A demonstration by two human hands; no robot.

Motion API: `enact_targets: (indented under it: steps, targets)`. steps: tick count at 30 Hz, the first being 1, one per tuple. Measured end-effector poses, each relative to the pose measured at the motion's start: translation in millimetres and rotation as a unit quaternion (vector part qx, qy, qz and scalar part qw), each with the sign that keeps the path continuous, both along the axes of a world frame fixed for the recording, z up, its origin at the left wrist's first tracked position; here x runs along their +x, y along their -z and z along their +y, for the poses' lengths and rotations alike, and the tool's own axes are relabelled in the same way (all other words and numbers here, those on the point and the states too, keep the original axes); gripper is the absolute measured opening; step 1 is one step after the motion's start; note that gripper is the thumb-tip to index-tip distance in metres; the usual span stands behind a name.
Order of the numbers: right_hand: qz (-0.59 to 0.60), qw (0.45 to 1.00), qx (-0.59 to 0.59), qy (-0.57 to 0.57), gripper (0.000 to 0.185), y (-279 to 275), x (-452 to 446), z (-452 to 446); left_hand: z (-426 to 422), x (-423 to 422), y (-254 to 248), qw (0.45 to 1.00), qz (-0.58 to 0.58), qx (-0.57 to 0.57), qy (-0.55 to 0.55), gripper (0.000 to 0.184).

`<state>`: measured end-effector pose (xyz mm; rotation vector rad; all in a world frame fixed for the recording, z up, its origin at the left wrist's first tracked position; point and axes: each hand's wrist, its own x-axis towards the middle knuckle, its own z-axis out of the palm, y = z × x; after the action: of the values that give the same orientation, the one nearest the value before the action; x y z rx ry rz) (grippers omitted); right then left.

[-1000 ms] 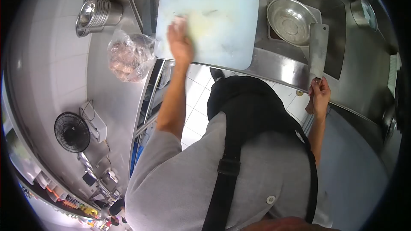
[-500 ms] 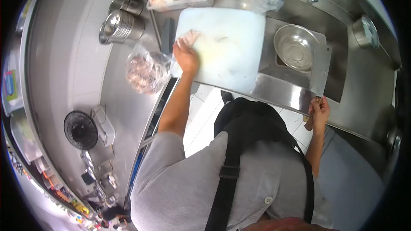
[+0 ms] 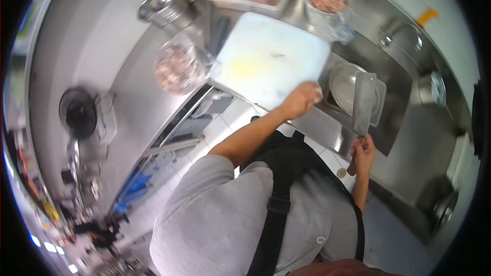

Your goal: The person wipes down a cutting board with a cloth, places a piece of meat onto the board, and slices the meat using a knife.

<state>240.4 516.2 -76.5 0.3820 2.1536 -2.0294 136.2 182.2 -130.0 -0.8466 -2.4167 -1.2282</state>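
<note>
My right hand (image 3: 362, 154) is wrapped round the brown handle of a cleaver (image 3: 362, 103), its broad blade pointing away from me over the sink. My left hand (image 3: 303, 100) is curled closed above the near right edge of a white cutting board (image 3: 271, 61). A pale bit shows at its fingertips, too blurred to name. On the board are a yellowish wet stain and a small dark mark. Under the blade, a round metal bowl (image 3: 341, 86) stands in the sink.
A clear bag of raw meat (image 3: 176, 69) lies left of the board. Behind are a plastic tub of meat (image 3: 250, 0) and a container of minced meat (image 3: 326, 1). A faucet (image 3: 401, 35) rises behind the sink; metal pots (image 3: 171, 13) stand at the far left.
My left hand has moved right across the board, and the pale pinkish piece under it is gone from the left side. The cleaver has shifted left over the bowl. The view has turned.
</note>
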Motion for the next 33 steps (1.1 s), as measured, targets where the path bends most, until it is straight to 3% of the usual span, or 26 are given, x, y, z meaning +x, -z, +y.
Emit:
enact_targets:
  steps: [2,4,6,8,10,11,12,13,14,16,18,19,22,24,27,29,31,32,33]
  targets:
    - [0.006,0.999,-0.02,-0.048,0.019,-2.3,-20.9,-27.7,-22.9,33.2,-4.2,0.997,-0.024,0.048,0.053,0.024]
    - [0.012,0.994,-0.044,-0.099,0.023,2.8,-43.0,-55.2,-44.7,80.5,-25.3,0.993,-0.1,0.042,-0.054,0.03]
    - [0.016,0.989,-0.065,-0.135,0.026,17.1,-61.3,-75.2,-66.9,114.2,-20.7,0.96,-0.168,0.109,-0.197,0.032]
    - [0.009,0.979,-0.054,-0.198,0.029,27.3,-82.2,-92.6,-100.8,133.4,-11.1,0.888,-0.249,0.269,-0.278,0.029]
    - [0.012,0.966,-0.021,-0.256,0.031,12.3,-95.0,-112.0,-140.7,138.3,-4.7,0.721,-0.254,0.571,-0.298,0.03]
    - [0.012,0.964,-0.032,-0.264,0.033,11.1,-95.6,-121.3,-161.3,143.9,-14.8,0.67,-0.245,0.646,-0.271,0.038]
    - [0.017,0.961,-0.042,-0.271,0.035,6.6,-98.5,-132.0,-183.1,147.9,-34.2,0.661,-0.237,0.632,-0.328,0.035]
    - [0.027,0.959,-0.052,-0.278,0.037,1.2,-103.2,-143.0,-207.0,151.1,-35.0,0.725,-0.157,0.507,-0.44,0.028]
    - [0.028,0.956,-0.041,-0.288,0.039,-3.4,-107.5,-153.6,-226.4,158.0,-50.8,0.69,-0.151,0.502,-0.499,0.024]
    - [0.032,0.954,-0.016,-0.298,0.043,-7.0,-110.7,-168.2,-293.6,180.8,-62.8,0.654,-0.15,0.384,-0.634,0.022]
    - [0.032,0.958,0.004,-0.286,0.042,-1.9,-118.6,-180.3,-366.3,192.5,-56.4,0.609,-0.053,0.374,-0.697,0.028]
    - [0.036,0.959,0.018,-0.28,0.042,-9.1,-117.0,-193.5,-403.4,202.4,-56.7,0.63,-0.066,0.264,-0.727,0.047]
    - [0.063,0.965,0.079,-0.242,0.045,-3.9,-123.6,-223.9,-443.9,170.1,-60.5,0.558,-0.01,-0.084,-0.825,0.067]
    - [0.108,0.962,0.118,-0.22,0.047,8.1,-126.7,-245.3,-425.2,117.9,-69.5,0.74,-0.028,0.001,-0.672,0.075]
    - [0.125,0.962,0.148,-0.195,0.05,14.1,-125.6,-278.8,-383.4,69.2,-83.3,0.736,0.035,-0.207,-0.643,0.058]
    - [0.123,0.961,0.166,-0.186,0.051,20.2,-126.8,-291.2,-412.0,47.5,-42.7,0.729,0.0,-0.218,-0.649,0.043]
    - [0.106,0.963,0.168,-0.182,0.054,30.4,-123.3,-292.7,-461.4,71.1,-58.7,0.74,-0.057,0.013,-0.67,0.026]
    - [0.106,0.965,0.165,-0.176,0.054,33.7,-121.4,-294.1,-513.4,85.8,-30.2,0.733,-0.017,0.041,-0.679,0.028]
    - [0.106,0.967,0.16,-0.169,0.055,37.4,-119.6,-296.0,-533.5,107.3,-44.7,0.667,-0.04,-0.022,-0.744,0.028]
